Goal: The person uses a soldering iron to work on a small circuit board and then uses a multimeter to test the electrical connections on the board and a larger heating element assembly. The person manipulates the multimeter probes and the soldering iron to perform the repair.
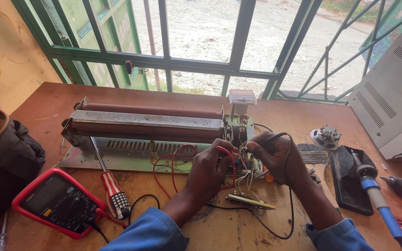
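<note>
Red multimeter probe [223,151] sits pinched in the left hand [208,172], fingers closed on it, tip down in the tangle of thin wires [244,163] at the right end of the pale green metal chassis [131,155]. Right hand [278,158] is closed on the black probe [275,137], tip in the same wire cluster; the two hands are just beside each other. Red lead [164,165] and black lead [275,227] loop over the brown wooden bench [303,118]. Chassis carries two long reddish-brown cylindrical rollers [145,111] under a grey metal bar. Small yellow-green circuit board [251,201] hangs off the wires, lying on the bench in front of the hands. Red-cased digital multimeter [59,203] lies front left, a red-and-white-handled screwdriver [110,186] just beside it. Blue-handled soldering iron [373,193] rests on a black stand to the right.
</note>
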